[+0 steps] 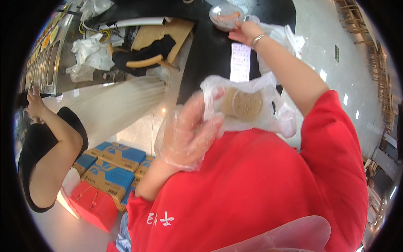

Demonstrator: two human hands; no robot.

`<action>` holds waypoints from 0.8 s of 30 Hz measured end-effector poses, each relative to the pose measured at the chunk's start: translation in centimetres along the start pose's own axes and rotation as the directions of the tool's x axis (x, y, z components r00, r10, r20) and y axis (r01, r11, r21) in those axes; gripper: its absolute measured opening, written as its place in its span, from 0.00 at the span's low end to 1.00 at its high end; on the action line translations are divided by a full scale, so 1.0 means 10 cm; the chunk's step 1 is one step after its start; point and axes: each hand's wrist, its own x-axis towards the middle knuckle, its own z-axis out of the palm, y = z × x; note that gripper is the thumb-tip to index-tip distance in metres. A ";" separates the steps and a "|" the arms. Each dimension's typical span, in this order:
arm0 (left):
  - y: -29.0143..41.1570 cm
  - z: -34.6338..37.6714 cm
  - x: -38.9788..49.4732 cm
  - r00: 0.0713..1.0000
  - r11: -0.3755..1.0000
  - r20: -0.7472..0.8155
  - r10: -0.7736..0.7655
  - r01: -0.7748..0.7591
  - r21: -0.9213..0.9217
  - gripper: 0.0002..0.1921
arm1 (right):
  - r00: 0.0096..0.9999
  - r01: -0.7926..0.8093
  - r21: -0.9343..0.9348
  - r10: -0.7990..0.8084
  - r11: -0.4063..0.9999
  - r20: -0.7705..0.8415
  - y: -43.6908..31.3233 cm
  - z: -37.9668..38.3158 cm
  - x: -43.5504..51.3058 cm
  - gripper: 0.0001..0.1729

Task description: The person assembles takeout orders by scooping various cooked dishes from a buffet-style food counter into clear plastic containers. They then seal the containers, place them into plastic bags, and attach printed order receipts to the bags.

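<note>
My left hand [189, 130], in a clear disposable glove, grips the side of an opened white plastic bag [277, 121]. Inside the bag sit round lidded containers; the upper one, a tub [248, 104], has brownish contents. My bare right hand [247, 33], with a bangle at the wrist, reaches to the far part of a black counter [201, 60]. Its fingers hold the edge of a clear round plastic bowl [227, 17] with something orange in it. Between the two hands lies a printed paper slip [240, 61] with writing.
Another white bag [280, 34] stands beside my right forearm. To the left are a wooden chair [148, 61] with black cloth, plastic bags [91, 53] and a food-tray counter [52, 60]. A person [53, 151] stands near stacked cartons [110, 176] and a red gift bag [94, 201].
</note>
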 end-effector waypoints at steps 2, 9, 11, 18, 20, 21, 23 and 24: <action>-0.07 -0.02 0.01 0.999 1.000 -0.032 0.018 -0.018 0.008 0.21 | 0.984 0.022 -0.059 -0.011 0.998 0.176 -0.19 -0.01 -0.51 0.19; -0.10 0.04 0.06 0.989 0.993 -0.090 0.114 -0.110 0.046 0.22 | 0.816 0.151 -0.222 0.006 0.963 0.578 -0.82 -0.62 -2.35 0.20; -0.12 0.08 0.04 0.990 0.995 -0.113 0.089 -0.093 -0.027 0.22 | 0.845 0.149 -0.309 0.041 0.939 0.533 -0.83 -0.70 -2.72 0.18; -0.14 0.20 0.01 0.996 0.995 -0.022 0.091 -0.092 -0.045 0.23 | 0.900 0.189 -0.672 0.148 0.716 0.410 -0.18 -1.07 -2.95 0.18; -0.11 0.24 -0.05 0.993 0.991 0.038 0.108 -0.110 0.080 0.23 | 0.917 0.222 -0.767 0.139 0.603 0.375 0.05 -1.10 -2.89 0.18; -0.10 0.25 -0.07 0.996 0.993 0.061 0.068 -0.074 0.097 0.23 | 0.923 0.246 -0.810 0.127 0.533 0.364 0.16 -1.14 -2.81 0.18; -0.11 0.28 -0.08 0.994 0.991 0.105 -0.005 -0.009 0.130 0.24 | 0.931 0.267 -0.853 0.107 0.448 0.348 0.33 -1.22 -2.72 0.19; -0.18 0.29 -0.08 0.992 0.985 0.125 0.028 -0.049 0.167 0.24 | 0.933 0.278 -0.857 0.092 0.434 0.349 0.39 -1.26 -2.70 0.20</action>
